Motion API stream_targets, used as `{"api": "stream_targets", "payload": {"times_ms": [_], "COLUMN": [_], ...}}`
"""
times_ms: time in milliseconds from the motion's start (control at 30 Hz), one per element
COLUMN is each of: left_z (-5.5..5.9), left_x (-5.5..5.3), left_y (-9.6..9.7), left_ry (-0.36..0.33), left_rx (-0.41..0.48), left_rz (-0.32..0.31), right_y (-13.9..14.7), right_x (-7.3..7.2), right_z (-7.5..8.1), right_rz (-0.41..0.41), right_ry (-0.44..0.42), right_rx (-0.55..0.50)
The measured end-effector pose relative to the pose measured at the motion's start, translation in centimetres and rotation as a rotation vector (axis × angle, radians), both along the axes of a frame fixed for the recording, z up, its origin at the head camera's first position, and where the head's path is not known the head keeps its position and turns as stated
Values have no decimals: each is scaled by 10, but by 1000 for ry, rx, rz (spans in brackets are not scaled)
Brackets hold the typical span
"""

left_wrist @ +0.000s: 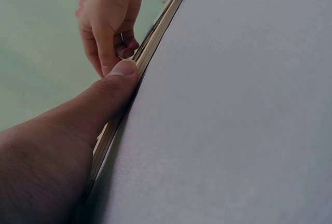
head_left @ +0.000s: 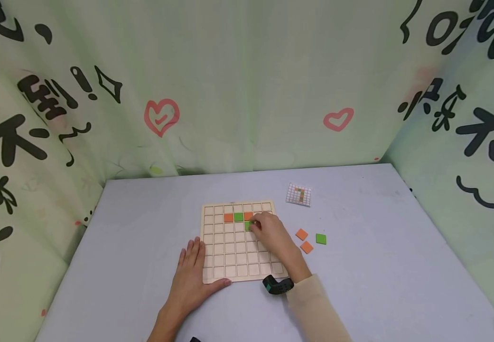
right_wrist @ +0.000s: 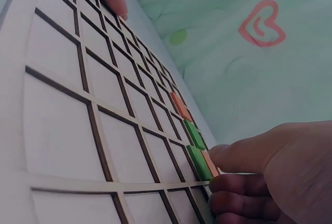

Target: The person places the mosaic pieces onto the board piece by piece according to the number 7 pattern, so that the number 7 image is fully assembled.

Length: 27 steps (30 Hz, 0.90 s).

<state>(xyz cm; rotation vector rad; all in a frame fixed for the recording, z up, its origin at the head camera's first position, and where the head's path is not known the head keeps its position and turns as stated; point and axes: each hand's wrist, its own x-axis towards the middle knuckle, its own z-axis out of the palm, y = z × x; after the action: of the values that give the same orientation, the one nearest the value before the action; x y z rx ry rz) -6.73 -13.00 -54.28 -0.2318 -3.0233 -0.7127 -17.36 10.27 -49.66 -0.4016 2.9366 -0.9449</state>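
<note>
A light wooden grid board (head_left: 219, 260) lies on the table. An orange tile (head_left: 228, 217), a green tile (head_left: 238, 217) and a second orange tile (head_left: 247, 215) form a row near its far side. Another green tile (head_left: 247, 226) sits just below the last one. My right hand (head_left: 271, 233) bends over the right end of this group, thumb and fingers beside the orange and green tiles (right_wrist: 199, 163); whether it pinches one is hidden. My left hand (head_left: 192, 273) rests along the board's near left corner, fingers extended at the left edge, thumb (left_wrist: 122, 73) on the front edge.
To the right of the board lie loose tiles: an orange one (head_left: 302, 234), another orange one (head_left: 306, 247) and a green one (head_left: 321, 239). A small card (head_left: 299, 194) printed with a coloured grid pattern lies beyond them. Printed curtains (head_left: 251, 85) enclose the white table (head_left: 379, 266).
</note>
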Motion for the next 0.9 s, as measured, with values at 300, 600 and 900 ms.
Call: {"api": "stream_targets", "payload": {"times_ms": [300, 600, 900], "left_z": [1, 1, 1], "left_x": [-1, 0, 0], "left_y": [0, 0, -1], "left_ry": [4, 27, 4], "left_rx": [1, 14, 1], "left_rz": [-6, 0, -2], "right_y": [4, 5, 5], "right_x": [-1, 0, -1], "right_z": [6, 8, 6], "right_rz": [4, -3, 5], "right_ry": [-16, -58, -69], "right_rx": [-23, 8, 21]}}
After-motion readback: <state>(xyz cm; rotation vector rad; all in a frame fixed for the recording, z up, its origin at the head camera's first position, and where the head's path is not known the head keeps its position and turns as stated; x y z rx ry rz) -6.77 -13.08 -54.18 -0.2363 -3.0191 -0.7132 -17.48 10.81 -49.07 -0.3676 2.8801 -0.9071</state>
